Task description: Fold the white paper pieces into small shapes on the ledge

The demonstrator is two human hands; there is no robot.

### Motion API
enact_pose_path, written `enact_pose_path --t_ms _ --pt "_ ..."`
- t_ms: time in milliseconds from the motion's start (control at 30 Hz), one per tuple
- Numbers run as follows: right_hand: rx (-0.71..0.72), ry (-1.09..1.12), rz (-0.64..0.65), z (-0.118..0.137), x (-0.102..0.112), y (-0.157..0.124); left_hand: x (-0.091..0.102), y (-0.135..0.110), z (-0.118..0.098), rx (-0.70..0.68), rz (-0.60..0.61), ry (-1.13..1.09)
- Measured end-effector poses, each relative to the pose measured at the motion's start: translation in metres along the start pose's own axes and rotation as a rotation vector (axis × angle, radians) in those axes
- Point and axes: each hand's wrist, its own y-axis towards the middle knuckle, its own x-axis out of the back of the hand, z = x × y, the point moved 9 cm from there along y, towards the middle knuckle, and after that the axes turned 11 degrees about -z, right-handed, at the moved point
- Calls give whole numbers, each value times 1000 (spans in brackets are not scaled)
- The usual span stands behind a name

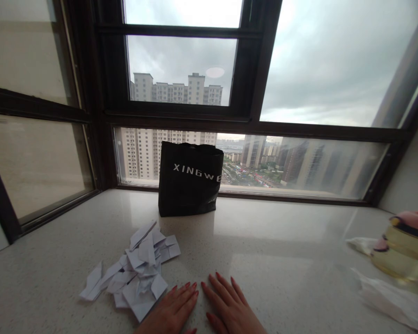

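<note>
My left hand (172,308) lies flat, palm down, on the pale speckled sill (282,283), its fingers stretched out and nothing in it. Beside it, on its left, is a loose heap of folded white paper pieces (139,264); the hand's edge is close to the nearest ones, and I cannot tell if they touch. My right hand (228,304) also rests flat on the sill with fingers spread and holds nothing. A small gap separates the two hands. Beyond them stands an upright black bag (191,185) with white lettering.
At the right is a yellowish see-through container (404,248) with a pink lid, blurred. Crumpled white tissue or thin plastic (390,297) lies near it. Dark-framed windows (181,118) border the sill at the back and left, with tall buildings outside.
</note>
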Motion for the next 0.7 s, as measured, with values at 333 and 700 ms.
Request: enact_pose_path --t_ms 333,700 --pt "-10 3 38 0 2 2 -5 -1 0 14 70 21" --pt "-8 9 -2 -2 -4 -2 -5 3 2 14 100 8"
